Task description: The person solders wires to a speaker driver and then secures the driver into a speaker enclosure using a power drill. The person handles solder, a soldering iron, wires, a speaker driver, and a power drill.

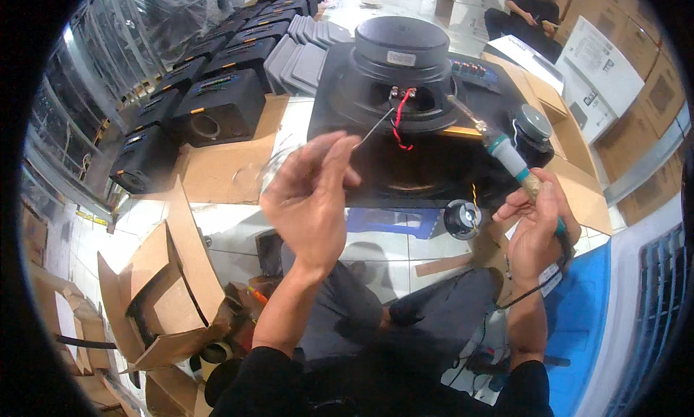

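A large black speaker driver [402, 45] rests magnet-up on a black speaker cabinet [332, 77] in front of me. A red and black wire [398, 131] hangs from its terminals. My left hand [307, 200] pinches a thin strand of solder wire [374, 131], whose tip reaches close to the terminals; I cannot tell whether it touches. Closed around the handle of a soldering iron [510, 158] is my right hand [541, 218]. The iron's tip points up and left, beside the driver's rim and apart from the terminals.
Smaller drivers [533, 123] [462, 219] lie right of and below the cabinet. Several black speaker boxes [220, 106] and grey panels [296, 66] stand at the far left. Open cartons [173, 287] are at left, a blue plastic surface [578, 308] at right. Another person [531, 16] sits far right.
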Available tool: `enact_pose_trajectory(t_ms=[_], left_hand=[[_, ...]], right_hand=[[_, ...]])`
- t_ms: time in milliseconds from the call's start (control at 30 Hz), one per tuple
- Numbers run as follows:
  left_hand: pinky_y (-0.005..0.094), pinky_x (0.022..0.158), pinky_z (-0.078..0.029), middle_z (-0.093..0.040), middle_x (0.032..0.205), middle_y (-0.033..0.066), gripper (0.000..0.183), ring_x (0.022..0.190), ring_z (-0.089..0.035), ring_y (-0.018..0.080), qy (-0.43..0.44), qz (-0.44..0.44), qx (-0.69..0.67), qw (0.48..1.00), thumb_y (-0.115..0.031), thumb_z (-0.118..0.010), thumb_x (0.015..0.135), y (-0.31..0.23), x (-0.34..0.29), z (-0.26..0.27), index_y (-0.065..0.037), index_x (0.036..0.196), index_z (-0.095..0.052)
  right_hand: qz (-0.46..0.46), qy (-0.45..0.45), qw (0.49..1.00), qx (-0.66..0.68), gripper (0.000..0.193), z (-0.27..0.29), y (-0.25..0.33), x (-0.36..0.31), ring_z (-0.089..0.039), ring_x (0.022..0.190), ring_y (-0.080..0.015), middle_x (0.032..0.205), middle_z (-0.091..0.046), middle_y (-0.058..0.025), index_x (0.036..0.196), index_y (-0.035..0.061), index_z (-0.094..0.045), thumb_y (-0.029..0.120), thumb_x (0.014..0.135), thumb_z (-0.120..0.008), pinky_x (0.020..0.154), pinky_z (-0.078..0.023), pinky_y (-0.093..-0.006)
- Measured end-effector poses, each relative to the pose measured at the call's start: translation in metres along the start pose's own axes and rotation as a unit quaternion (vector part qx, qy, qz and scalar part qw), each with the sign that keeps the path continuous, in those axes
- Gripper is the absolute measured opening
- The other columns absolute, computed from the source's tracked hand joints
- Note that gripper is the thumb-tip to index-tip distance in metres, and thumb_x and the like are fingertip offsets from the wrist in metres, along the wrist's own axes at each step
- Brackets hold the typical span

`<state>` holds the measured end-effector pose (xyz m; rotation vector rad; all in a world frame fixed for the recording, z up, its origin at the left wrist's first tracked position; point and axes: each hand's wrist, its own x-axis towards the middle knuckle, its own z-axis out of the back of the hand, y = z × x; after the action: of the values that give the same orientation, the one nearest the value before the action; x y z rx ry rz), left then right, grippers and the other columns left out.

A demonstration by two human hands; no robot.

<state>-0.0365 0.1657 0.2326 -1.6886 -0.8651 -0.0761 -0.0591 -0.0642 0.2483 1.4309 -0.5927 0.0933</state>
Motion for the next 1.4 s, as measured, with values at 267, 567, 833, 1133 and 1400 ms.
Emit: enact_pose_trajectory(t_ms=[267,567,833,1133,1400], left_hand=[[0.0200,0.051,-0.038,-0.069,0.077,0.0031,0.014,0.056,-0.052,0.0042,0.080,-0.007,0.065,0.995,-0.009,-0.070,0.089,-0.002,0.058,-0.010,0.003,0.094,-0.072],[0.0181,0.045,-0.029,-0.070,0.074,0.0017,0.012,0.054,-0.047,0.0010,0.185,-0.025,0.084,0.979,-0.011,-0.070,0.091,-0.006,0.090,-0.006,0.000,0.094,-0.074],[0.0182,0.051,-0.040,-0.071,0.080,0.0054,0.011,0.058,-0.052,0.0031,0.211,-0.023,0.106,0.971,-0.008,-0.070,0.091,-0.005,0.095,-0.010,0.002,0.093,-0.073],[0.0197,0.055,-0.044,-0.070,0.079,0.0050,0.012,0.059,-0.054,0.0049,0.239,-0.032,0.131,0.962,-0.007,-0.070,0.090,-0.003,0.092,-0.015,0.004,0.094,-0.073],[0.0197,0.054,-0.043,-0.068,0.075,0.0026,0.013,0.059,-0.053,0.0046,0.253,-0.060,0.157,0.953,-0.009,-0.070,0.090,0.001,0.095,-0.018,0.003,0.094,-0.073]], right_hand=[[0.027,0.028,0.991,0.132,0.037,-0.007,-0.013,0.059,-0.056,0.050,-0.0157,0.068,-0.059,-0.0106,0.110,-0.0079,-0.062,0.026,0.101,-0.050,0.043,-0.048,-0.0293],[-0.023,0.121,0.987,0.101,0.039,0.005,-0.007,0.102,-0.054,0.050,-0.0128,0.068,-0.058,-0.0076,0.107,-0.0052,-0.065,0.032,0.098,-0.054,0.042,-0.044,-0.0265],[0.003,0.174,0.981,0.082,0.038,0.010,-0.003,0.120,-0.055,0.047,-0.0124,0.066,-0.059,-0.0082,0.108,-0.0078,-0.065,0.028,0.098,-0.053,0.039,-0.045,-0.0249],[0.026,0.208,0.976,0.066,0.038,0.011,0.003,0.126,-0.056,0.048,-0.0120,0.066,-0.059,-0.0079,0.107,-0.0087,-0.065,0.027,0.098,-0.054,0.039,-0.046,-0.0245],[0.013,0.207,0.976,0.064,0.038,0.011,0.006,0.126,-0.056,0.049,-0.0125,0.067,-0.059,-0.0077,0.107,-0.0082,-0.065,0.027,0.098,-0.054,0.040,-0.046,-0.0254]])
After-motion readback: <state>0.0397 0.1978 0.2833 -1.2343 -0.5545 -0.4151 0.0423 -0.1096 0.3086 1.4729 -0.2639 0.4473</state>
